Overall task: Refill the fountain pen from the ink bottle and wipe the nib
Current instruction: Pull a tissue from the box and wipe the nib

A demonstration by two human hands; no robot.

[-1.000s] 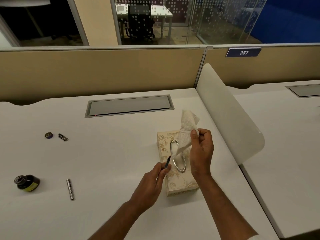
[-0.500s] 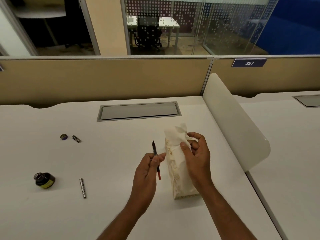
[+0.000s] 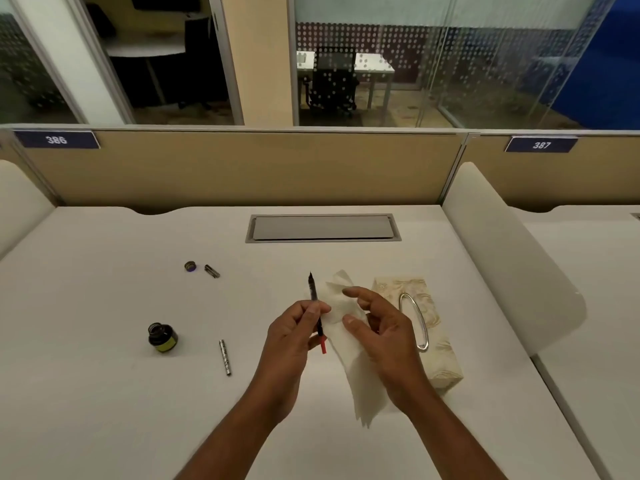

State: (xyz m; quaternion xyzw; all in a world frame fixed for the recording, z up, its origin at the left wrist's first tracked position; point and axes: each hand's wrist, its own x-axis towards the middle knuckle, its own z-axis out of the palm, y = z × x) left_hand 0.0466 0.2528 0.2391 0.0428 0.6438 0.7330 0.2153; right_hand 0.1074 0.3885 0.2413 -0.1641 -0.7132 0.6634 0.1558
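Left grip point(image 3: 294, 337) pinches the fountain pen section point(image 3: 314, 299) with the nib toward 12 o'clock, exposed for wiping. Right grip point(image 3: 388, 334) clasps a tissue point(image 3: 363, 375) at the pen's 3 o'clock. The open ink bottle point(image 3: 162, 338) stands at 9 o'clock on the table point(image 3: 104, 410).

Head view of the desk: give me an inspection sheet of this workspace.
Surface: white desk, no spills seen.
Job's things: slim black pen with red end, tip pointing away; dark glass ink bottle, uncapped, upright; white paper tissue beside the pen.
Clutter: cream patterned tissue box; silver metal pen barrel; small round cap; small metal piece.
Grips: left hand pinches the pen; right hand holds the tissue.
Cables: nothing seen; grey desk hatch closed.
Surroundings: tan partition; sign 386; sign 387; white curved divider.
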